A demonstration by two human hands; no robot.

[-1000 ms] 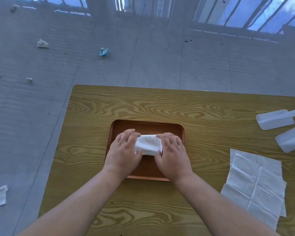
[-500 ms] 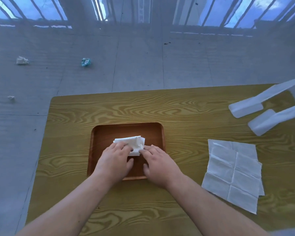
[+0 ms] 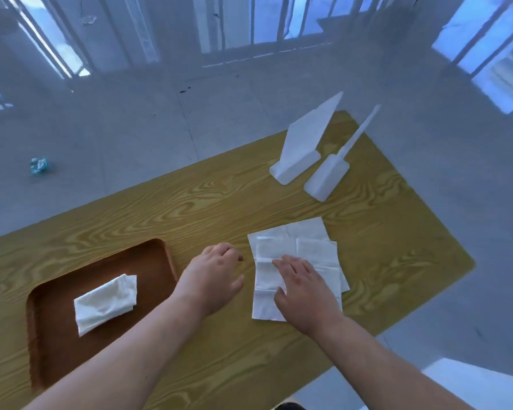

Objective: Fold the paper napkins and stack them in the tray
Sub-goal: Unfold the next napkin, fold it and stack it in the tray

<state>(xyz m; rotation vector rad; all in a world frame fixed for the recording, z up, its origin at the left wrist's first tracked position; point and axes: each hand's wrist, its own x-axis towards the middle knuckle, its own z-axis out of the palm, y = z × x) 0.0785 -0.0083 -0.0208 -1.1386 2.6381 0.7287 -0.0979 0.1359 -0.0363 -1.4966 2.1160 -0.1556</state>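
Observation:
A folded white napkin (image 3: 105, 299) lies alone in the brown wooden tray (image 3: 51, 335) at the left of the table. To the right, unfolded white napkins (image 3: 305, 247) lie flat in a small pile on the wood. My right hand (image 3: 301, 294) rests palm down on the top sheet, fingers spread. My left hand (image 3: 214, 276) hovers between the tray and the pile, fingers loosely curled, holding nothing.
Two white plastic holders (image 3: 301, 149) (image 3: 329, 176) stand at the table's far right corner. The yellow wood-grain table (image 3: 190, 208) ends close behind them. A crumpled blue wrapper (image 3: 39, 165) lies on the grey floor.
Both hands have left the folded napkin in the tray and moved right to the flat napkin pile. The view has swung right with them.

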